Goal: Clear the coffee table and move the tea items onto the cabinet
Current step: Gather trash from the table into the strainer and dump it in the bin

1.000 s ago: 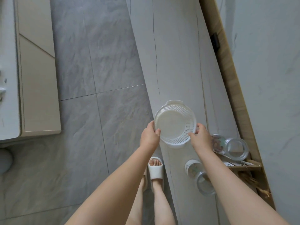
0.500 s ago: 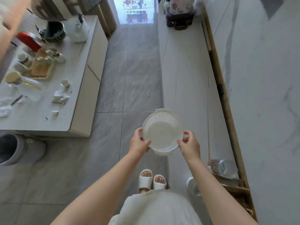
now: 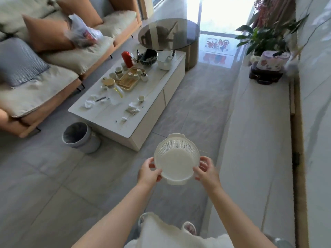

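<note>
I hold a white perforated basket [image 3: 176,159] in front of me over the floor, my left hand [image 3: 149,171] on its left rim and my right hand [image 3: 206,170] on its right rim. The white coffee table [image 3: 114,120] stands ahead to the left. On it are a bamboo tea tray [image 3: 128,81] with small cups, a red canister [image 3: 127,59], a dark bowl [image 3: 147,57], a white container [image 3: 165,60], a lone small cup [image 3: 141,98] and crumpled tissues [image 3: 89,103]. The long low cabinet [image 3: 254,140] runs along the right wall.
A grey bin [image 3: 79,136] with a liner stands on the floor at the table's near left corner. A sofa [image 3: 35,83] with cushions lies behind the table. A round glass table [image 3: 168,34] is at the far end. A plant [image 3: 265,35] and a floral box [image 3: 272,60] sit on the cabinet's far end.
My view has swung up from the cabinet and floor to the whole room. The basket has left the cabinet top and now hangs over the floor, still in both hands.
</note>
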### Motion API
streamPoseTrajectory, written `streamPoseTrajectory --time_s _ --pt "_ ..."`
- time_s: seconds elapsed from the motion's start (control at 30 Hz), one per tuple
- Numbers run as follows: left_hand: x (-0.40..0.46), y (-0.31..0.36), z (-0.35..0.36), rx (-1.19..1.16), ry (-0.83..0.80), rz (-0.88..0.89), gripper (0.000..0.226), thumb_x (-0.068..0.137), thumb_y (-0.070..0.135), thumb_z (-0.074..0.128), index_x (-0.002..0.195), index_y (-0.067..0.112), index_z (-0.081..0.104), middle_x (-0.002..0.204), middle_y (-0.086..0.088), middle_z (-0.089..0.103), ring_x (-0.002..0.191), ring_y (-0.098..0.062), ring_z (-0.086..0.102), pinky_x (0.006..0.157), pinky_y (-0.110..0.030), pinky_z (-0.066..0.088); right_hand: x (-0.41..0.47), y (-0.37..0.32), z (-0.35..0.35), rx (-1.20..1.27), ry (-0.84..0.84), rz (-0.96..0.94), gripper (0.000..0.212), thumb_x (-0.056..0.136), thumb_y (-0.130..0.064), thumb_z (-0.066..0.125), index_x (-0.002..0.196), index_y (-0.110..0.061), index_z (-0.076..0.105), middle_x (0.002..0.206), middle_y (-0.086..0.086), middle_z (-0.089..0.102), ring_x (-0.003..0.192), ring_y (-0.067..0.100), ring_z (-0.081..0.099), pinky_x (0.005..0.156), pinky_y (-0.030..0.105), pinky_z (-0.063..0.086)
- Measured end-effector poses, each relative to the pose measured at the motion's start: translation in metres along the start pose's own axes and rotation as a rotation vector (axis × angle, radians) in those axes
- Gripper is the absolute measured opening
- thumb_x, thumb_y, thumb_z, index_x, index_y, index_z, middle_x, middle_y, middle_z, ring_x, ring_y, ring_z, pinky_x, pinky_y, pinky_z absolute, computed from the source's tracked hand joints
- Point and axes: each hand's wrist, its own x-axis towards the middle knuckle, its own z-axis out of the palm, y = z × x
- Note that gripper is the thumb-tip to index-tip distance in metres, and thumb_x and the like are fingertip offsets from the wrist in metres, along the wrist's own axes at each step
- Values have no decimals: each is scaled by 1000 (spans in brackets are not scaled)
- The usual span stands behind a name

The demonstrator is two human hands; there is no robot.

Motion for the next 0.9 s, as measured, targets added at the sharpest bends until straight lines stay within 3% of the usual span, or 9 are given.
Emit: streamPoseTrajectory --time_s 0.2,0.43,0.7,0.9 --pt "-3 -21 -64 -154 77 -54 51 81 -3 65 128 14 52 107 -14 62 68 -24 62 52 -29 55 -9 -20 66 -38 -84 -26 30 85 5 55 107 -14 47 110 14 60 93 23 60 64 34 53" --pt "3 -37 -163 -274 134 -58 50 82 -7 59 126 16 54 100 -19 63 59 -24 57 53 -29 53 -29 -34 171 -74 -121 -6 30 82 6 52 99 -18 49 106 9 61 88 23 61 66 38 56" --pt "21 -58 -289 -393 233 -51 46 81 -4 59 116 26 57 90 -12 64 66 -21 56 53 -27 49 -51 -43 305 -75 -197 5 32 80 6 52 91 -24 50 97 1 60 84 17 62 51 30 55" --pt "38 -71 -363 -412 278 -58 47 82 -2 59 119 27 56 97 -13 66 69 -19 60 47 -23 51 -59 -51 386 -85 -231 25 31 80 5 53 93 -23 51 96 2 61 84 18 62 56 34 59"
